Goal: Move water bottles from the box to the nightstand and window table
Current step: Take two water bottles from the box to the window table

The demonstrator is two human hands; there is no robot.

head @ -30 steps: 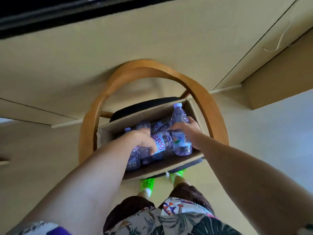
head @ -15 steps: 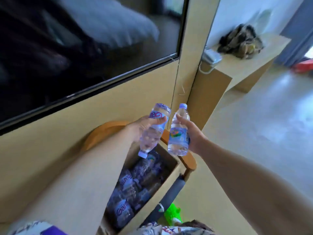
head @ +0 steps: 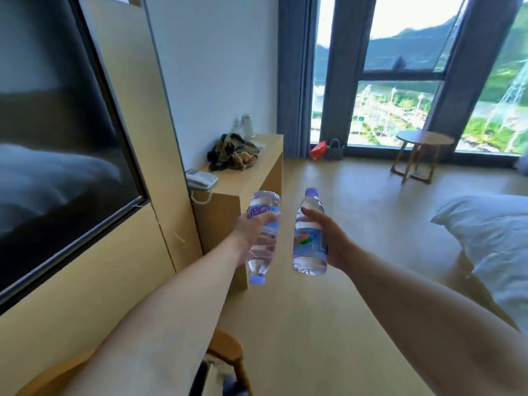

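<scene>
Head view, both arms extended forward over the wooden floor [head: 328,310]. Left hand [head: 251,232] curled around the middle of an inverted water bottle [head: 263,235], cap pointing down, base up, label band partly under the fingers. Right hand [head: 331,241] wrapped around the label of an upright water bottle [head: 310,235], blue cap on top, thumb across the front of the bottle. Both bottles in mid-air, side by side, close but apart, clear liquid visible in each.

Left of frame: large dark screen [head: 57,138] mounted on a wood-panelled wall. Beyond it, a long wooden table [head: 257,167] against the white wall, carrying a white telephone [head: 200,180] at its near end, a heap of dark fabric [head: 231,151] in the middle, and a white kettle [head: 247,125] at the far end.

Background: tall windows [head: 400,67] with grey curtains [head: 294,75], hills and greenery outside. Small round table [head: 423,138] on wooden legs in front of the glass. Red object [head: 318,150] and small dark basket [head: 334,151] on the floor by the curtain.

Right edge: bed with white pillow [head: 485,232]. Bottom centre: curved wooden back of a chair [head: 225,350], partly hidden by the left arm.
</scene>
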